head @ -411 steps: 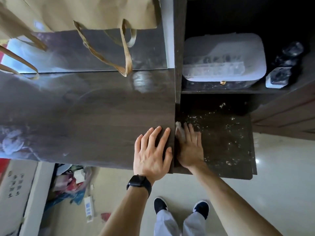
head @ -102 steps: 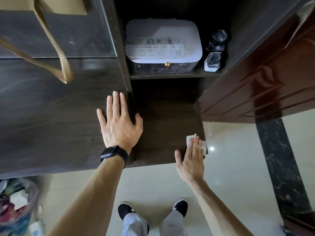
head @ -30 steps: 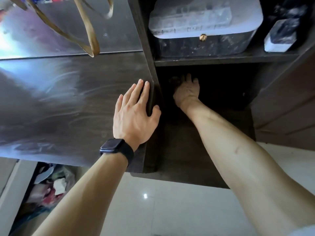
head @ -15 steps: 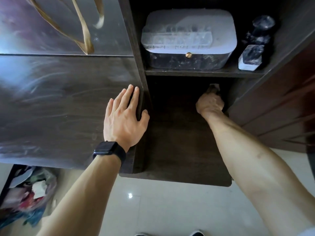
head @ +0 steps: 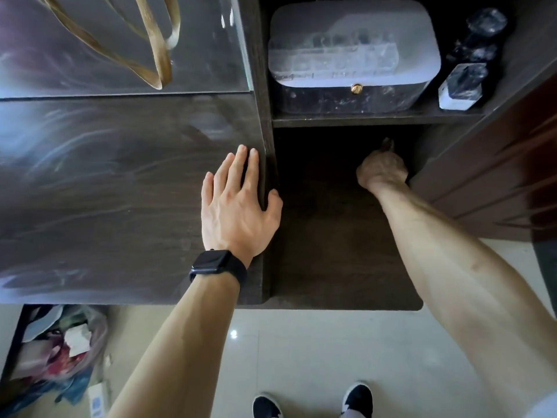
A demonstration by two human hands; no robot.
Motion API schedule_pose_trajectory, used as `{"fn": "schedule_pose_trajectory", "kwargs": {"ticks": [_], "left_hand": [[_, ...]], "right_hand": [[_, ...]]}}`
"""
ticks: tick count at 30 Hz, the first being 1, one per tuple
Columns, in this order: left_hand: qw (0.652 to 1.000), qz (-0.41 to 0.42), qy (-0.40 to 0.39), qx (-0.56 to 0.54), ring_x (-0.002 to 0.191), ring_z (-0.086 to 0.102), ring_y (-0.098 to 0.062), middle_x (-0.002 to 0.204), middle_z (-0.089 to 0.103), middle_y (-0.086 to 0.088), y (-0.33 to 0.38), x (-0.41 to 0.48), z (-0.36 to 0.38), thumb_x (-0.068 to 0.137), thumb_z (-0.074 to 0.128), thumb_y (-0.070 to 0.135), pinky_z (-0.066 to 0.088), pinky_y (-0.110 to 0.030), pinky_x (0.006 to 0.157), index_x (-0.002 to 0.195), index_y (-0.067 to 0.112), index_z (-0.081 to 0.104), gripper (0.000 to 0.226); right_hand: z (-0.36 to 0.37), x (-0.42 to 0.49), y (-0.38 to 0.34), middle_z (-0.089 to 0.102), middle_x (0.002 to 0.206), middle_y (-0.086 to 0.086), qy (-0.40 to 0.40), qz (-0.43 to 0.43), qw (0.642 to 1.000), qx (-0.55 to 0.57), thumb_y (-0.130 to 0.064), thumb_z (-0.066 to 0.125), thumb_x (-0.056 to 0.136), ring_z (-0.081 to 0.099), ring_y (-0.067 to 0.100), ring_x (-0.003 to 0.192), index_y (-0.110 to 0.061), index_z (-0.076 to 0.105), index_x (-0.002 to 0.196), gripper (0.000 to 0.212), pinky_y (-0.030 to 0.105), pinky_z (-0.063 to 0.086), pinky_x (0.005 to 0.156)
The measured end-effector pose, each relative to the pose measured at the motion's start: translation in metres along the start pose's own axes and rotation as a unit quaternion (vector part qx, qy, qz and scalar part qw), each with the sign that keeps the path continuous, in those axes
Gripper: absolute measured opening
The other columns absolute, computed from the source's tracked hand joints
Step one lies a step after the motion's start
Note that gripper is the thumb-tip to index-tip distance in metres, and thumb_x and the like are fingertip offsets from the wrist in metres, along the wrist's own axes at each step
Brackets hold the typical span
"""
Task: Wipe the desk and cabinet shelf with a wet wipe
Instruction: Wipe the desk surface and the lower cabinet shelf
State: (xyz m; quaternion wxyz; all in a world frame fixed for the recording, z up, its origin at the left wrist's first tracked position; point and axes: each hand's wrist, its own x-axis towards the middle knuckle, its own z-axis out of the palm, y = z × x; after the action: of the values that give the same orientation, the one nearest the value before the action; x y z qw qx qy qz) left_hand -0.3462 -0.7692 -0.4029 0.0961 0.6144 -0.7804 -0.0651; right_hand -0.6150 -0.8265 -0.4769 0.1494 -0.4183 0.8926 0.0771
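My left hand (head: pixel 238 206) lies flat with fingers spread on the right edge of the dark wooden desk (head: pixel 114 191), its thumb hooked over the edge. My right hand (head: pixel 382 170) reaches deep into the dark cabinet shelf (head: pixel 331 251), near its back right corner. The fingers press down on the wet wipe (head: pixel 388 143), of which only a small dim tip shows beyond the fingertips. The shelf surface looks dark and free of crumbs.
A lidded plastic box (head: pixel 352 55) and small dark bottles (head: pixel 470 70) stand on the shelf above. A wooden door (head: pixel 497 176) stands at the right. Paper bag handles (head: pixel 150 40) hang over the desk's glass panel. A bag of rubbish (head: pixel 60 351) lies on the floor at left.
My right hand swept from the shelf's back left to its back right corner within the last second and now stays there. My left hand has not moved on the desk edge.
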Motion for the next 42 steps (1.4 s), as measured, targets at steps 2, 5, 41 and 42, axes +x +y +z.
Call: {"fn": "schedule_pose_trajectory", "kwargs": {"ticks": [2,5,41,42], "left_hand": [[1.0,0.002,-0.002,-0.003,0.151,0.012,-0.018,0.164,0.017,0.001,-0.001,0.001,0.0,0.093,0.037,0.051,0.01,-0.044,0.123,0.156,0.021,0.022,0.071],[1.0,0.006,-0.012,-0.005,0.151,0.011,-0.019,0.164,0.016,0.0,-0.001,-0.001,-0.001,0.093,0.036,0.051,0.009,-0.045,0.123,0.156,0.019,0.021,0.072],[1.0,0.002,-0.016,-0.023,0.15,0.014,-0.023,0.164,0.019,-0.004,0.001,0.001,-0.006,0.091,0.041,0.05,0.013,-0.049,0.122,0.155,0.017,0.024,0.074],[1.0,0.003,-0.017,-0.024,0.151,0.013,-0.023,0.164,0.019,-0.004,0.002,0.001,-0.006,0.091,0.04,0.05,0.013,-0.049,0.122,0.155,0.017,0.023,0.074]], "right_hand": [[0.006,-0.022,0.004,0.041,0.149,0.017,-0.013,0.019,1.0,0.019,-0.019,0.045,0.099,0.05,0.034,0.128,-0.002,0.045,0.141,0.045,0.039,0.048,0.093],[0.022,-0.066,0.023,0.042,0.147,0.018,-0.024,0.07,0.991,0.116,-0.02,0.051,0.096,0.053,0.036,0.125,-0.001,0.015,0.152,0.069,0.039,0.046,0.094],[0.108,-0.176,0.123,-0.002,0.166,0.005,0.029,0.034,0.994,0.104,-0.044,0.009,0.102,-0.004,0.018,0.152,-0.012,0.001,0.157,0.064,0.053,0.006,0.122],[0.113,-0.194,0.126,-0.001,0.165,0.005,0.034,0.0,0.996,0.079,-0.045,0.008,0.101,-0.006,0.017,0.152,-0.011,0.003,0.157,0.065,0.052,0.006,0.121]]}}
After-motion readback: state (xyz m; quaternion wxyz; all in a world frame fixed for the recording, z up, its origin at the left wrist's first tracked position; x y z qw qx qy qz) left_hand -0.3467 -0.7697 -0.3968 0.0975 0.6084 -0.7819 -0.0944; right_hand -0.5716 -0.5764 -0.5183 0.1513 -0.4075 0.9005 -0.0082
